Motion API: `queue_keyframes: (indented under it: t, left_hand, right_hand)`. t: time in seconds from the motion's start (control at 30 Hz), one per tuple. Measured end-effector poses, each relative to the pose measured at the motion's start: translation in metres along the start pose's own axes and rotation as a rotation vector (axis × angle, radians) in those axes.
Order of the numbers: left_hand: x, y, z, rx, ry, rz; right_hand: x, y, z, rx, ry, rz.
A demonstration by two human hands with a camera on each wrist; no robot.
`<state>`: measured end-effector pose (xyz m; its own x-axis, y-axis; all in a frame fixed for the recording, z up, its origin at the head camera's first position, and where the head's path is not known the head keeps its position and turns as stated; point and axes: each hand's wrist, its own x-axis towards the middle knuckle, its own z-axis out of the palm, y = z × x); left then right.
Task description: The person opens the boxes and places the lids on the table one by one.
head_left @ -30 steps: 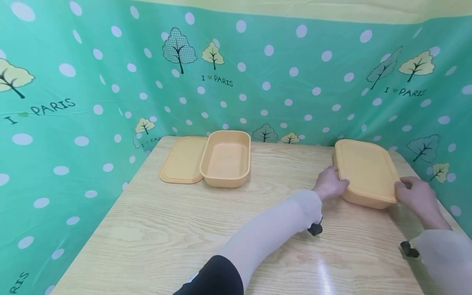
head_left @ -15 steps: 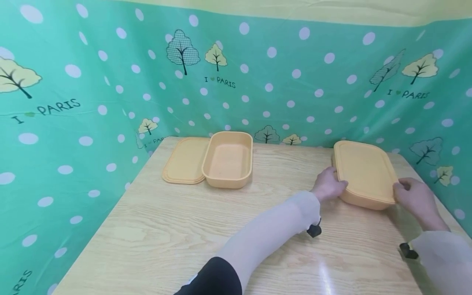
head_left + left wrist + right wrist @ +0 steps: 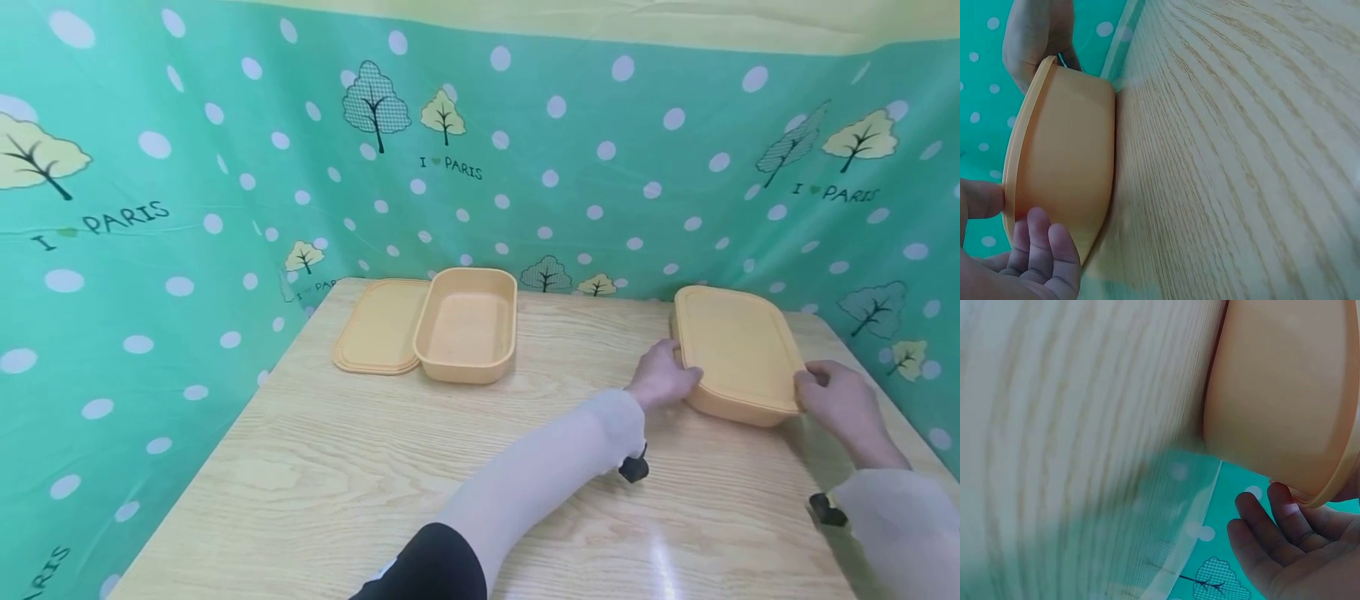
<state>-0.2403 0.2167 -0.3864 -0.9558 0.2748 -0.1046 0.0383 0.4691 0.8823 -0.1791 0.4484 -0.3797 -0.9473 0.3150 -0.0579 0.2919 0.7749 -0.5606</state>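
A pale orange lidded food container [image 3: 738, 354] sits at the right of the table, its flat lid on top. My left hand [image 3: 663, 375] grips its left rim; in the left wrist view the thumb presses the lid's edge and the fingers curl below the rim against the wall [image 3: 1066, 137]. On the opposite side my right hand [image 3: 843, 408] pinches the rim with thumb and finger. The right wrist view shows the right hand's other fingers [image 3: 1260, 531] loosely bent beside the container's corner.
An uncovered container [image 3: 465, 367] of the same colour stands at the back left. Beside it a loose lid [image 3: 382, 329] lies flat, partly hidden by that container. A green dotted curtain [image 3: 525, 150] hangs behind the wooden table [image 3: 315, 475].
Held by both hands, the lidded container has slid slightly left along the table. The head view has shifted a little; the uncovered container and loose lid stay put.
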Motion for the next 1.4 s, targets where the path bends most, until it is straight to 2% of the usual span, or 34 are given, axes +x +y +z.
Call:
queue_keyframes:
  t: [0.6,0.8,1.03,1.4]
  left_hand:
    - [0.002,-0.008,-0.008,-0.014,0.021,-0.022]
    - [0.003,-0.012,-0.012,-0.036,0.021,-0.031]
    - [0.003,-0.013,-0.016,-0.044,0.032,-0.034]
    - [0.003,-0.021,-0.025,-0.071,0.029,-0.041]
  right_hand:
    - [0.0,-0.012,0.007,-0.001,-0.007,-0.022]
    - [0.002,-0.016,0.011,-0.005,0.013,-0.072]
    - [0.003,-0.02,0.013,-0.001,0.002,-0.049]
    - [0.005,-0.03,0.019,-0.005,0.006,-0.08]
